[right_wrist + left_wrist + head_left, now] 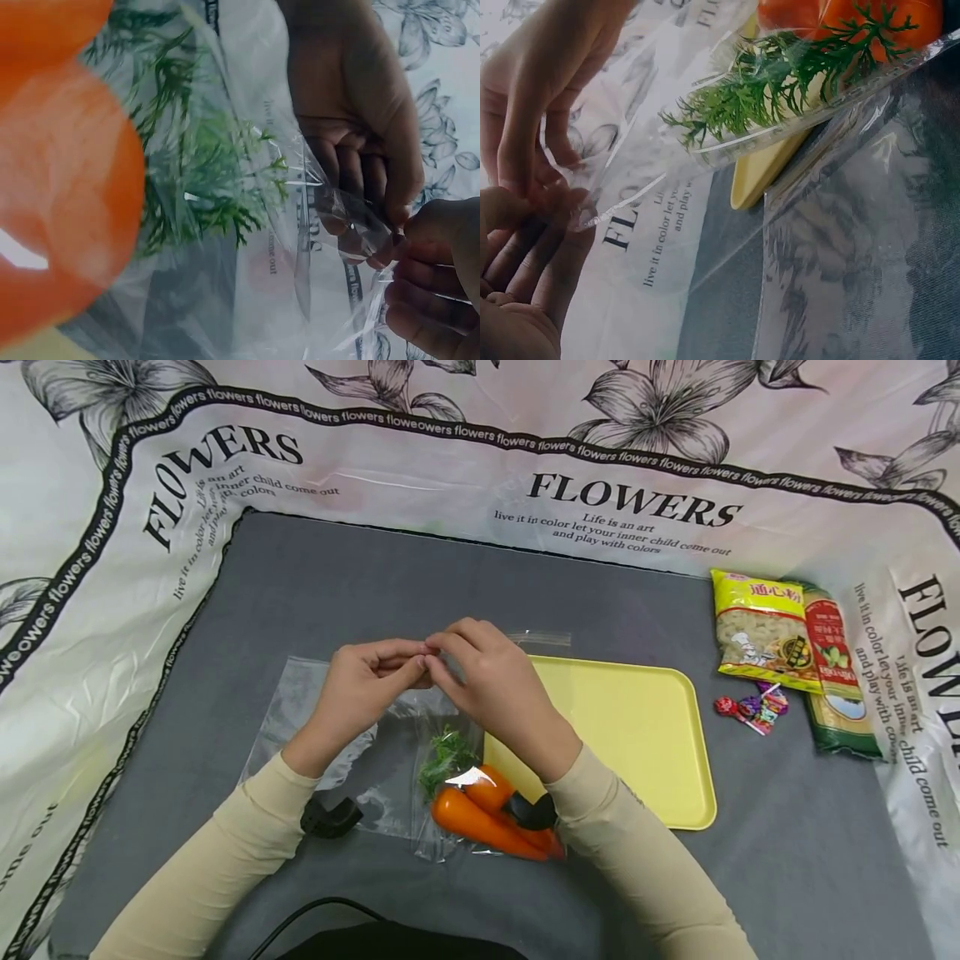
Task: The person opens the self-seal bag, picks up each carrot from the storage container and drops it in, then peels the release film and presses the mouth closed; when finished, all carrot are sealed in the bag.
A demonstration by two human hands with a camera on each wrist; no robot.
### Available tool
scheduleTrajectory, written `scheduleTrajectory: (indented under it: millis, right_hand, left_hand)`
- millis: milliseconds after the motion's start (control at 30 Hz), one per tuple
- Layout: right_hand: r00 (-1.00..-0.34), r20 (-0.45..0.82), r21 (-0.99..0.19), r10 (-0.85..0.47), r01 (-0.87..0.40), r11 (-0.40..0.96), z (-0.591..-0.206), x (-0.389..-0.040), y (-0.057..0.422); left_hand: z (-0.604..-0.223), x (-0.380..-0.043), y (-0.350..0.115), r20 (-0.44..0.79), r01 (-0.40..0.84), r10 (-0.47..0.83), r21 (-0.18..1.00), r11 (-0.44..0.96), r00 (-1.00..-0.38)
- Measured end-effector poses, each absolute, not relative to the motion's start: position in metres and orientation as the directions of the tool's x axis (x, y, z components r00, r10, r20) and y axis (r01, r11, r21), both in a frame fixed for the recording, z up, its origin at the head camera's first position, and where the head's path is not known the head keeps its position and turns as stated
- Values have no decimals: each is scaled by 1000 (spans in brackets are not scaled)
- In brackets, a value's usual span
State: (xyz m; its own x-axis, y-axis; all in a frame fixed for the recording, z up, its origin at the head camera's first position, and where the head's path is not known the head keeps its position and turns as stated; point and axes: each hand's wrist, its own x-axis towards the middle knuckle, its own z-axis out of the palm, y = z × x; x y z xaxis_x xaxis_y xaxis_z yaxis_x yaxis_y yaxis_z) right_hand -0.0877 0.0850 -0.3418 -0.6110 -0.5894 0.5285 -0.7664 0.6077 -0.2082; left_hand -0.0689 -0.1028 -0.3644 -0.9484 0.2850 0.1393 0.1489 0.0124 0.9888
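Note:
A clear plastic bag [429, 839] holds orange carrots [480, 823] with feathery green tops [447, 756]. It lies partly over the near left corner of the yellow tray [622, 735]. Above the bag, my left hand [367, 685] and right hand [495, 685] meet fingertip to fingertip. Both wrist views show thumbs and fingers pinching the bag's upper edge: the left hand [525, 277] at lower left in the left wrist view, the right hand [442, 262] at right in the right wrist view. The fingers partly hide one another.
Another clear plastic bag [273, 718] lies flat at left. A clear strip [540, 637] shows behind the tray. At right are a yellow food packet [765, 631], a green-and-red packet [843, 718] and wrapped candies [753, 707]. Black devices [330, 818] sit at the wrists.

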Motion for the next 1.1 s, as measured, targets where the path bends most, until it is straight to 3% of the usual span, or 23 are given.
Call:
scheduleTrajectory:
  millis: [300,533,833,1100]
  right_hand:
    - [-552,587,-19,-592,-741,671,-343,-89,80]
    - [-521,615,10,-591,-745,667,-344,-87,77]
    - [-529,621,-64,-579,-770,634,-346,-93,83]
    - [-599,611,-279,-518,-775,567,-350,-98,91]
  left_hand:
    - [-377,-72,-103,262,327,266,914,241,-928]
    - [-376,-71,-102,365,452,281,808,377,-888]
    - [-377,-69,-98,376,463,290,815,350,-880]
    - [-376,-69,-95,321,398,284,874,279,-903]
